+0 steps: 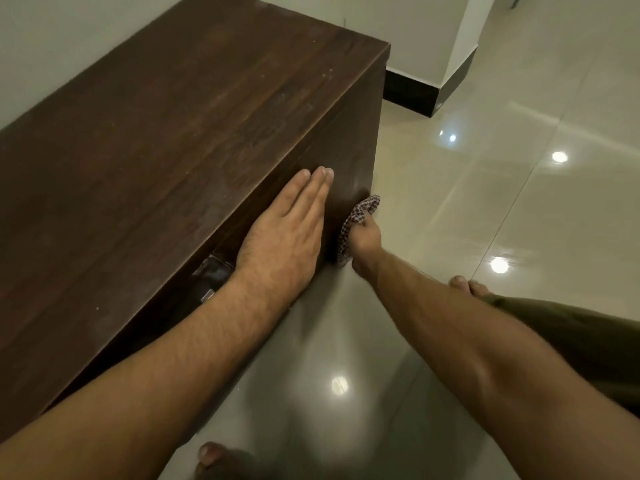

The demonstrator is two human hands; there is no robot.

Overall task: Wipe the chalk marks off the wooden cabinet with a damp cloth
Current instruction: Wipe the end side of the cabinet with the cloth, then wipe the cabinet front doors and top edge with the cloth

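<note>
A dark brown wooden cabinet (166, 140) stands against the wall and fills the left of the view. Faint pale smudges show on its top near the front edge. My left hand (287, 233) lies flat with fingers together on the cabinet's upper front edge. My right hand (365, 237) grips a checked cloth (356, 220) and presses it against the cabinet's front face near the right corner, low down. Part of the cloth is hidden behind my fist.
Glossy beige floor tiles (485, 209) spread to the right, with ceiling lights reflected in them. A white wall corner with a black skirting board (412, 95) stands behind the cabinet. My bare toes (211, 455) and my other foot (467, 285) rest on the floor. A metal fitting (211, 275) shows under my left wrist.
</note>
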